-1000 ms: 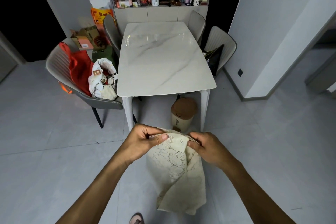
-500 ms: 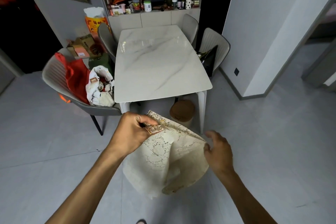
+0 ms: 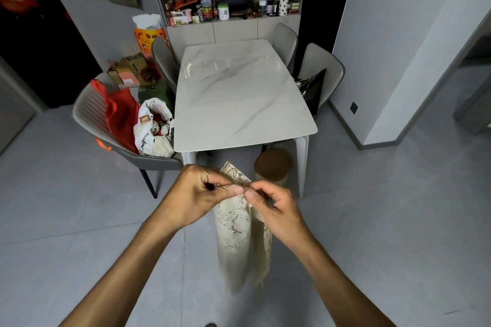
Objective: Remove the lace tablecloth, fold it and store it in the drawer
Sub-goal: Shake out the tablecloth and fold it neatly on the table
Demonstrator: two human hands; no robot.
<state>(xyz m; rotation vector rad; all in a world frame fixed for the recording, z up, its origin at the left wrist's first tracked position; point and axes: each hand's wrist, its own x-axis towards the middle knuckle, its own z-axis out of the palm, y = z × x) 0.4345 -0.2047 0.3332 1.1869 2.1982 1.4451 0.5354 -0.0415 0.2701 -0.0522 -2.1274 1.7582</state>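
Note:
The cream lace tablecloth (image 3: 235,236) hangs folded into a narrow strip in front of me, above the grey floor. My left hand (image 3: 196,195) pinches its top edge from the left. My right hand (image 3: 273,207) pinches the same edge from the right, fingertips nearly touching the left hand's. A small lace corner sticks up above the hands. The white marble table (image 3: 239,95) stands bare just beyond. No drawer can be made out, only the closed cabinet fronts (image 3: 233,32) behind the table.
A grey chair (image 3: 90,114) at the left carries a red cloth and a white bag. A brown-lidded bin (image 3: 272,167) stands under the table's near right corner. Two chairs sit at the right, one with a black bag. A cluttered shelf is at the back.
My right hand, free of the cloth half a second ago, has come back to the top edge beside my left hand. The cloth now hangs as a narrower strip.

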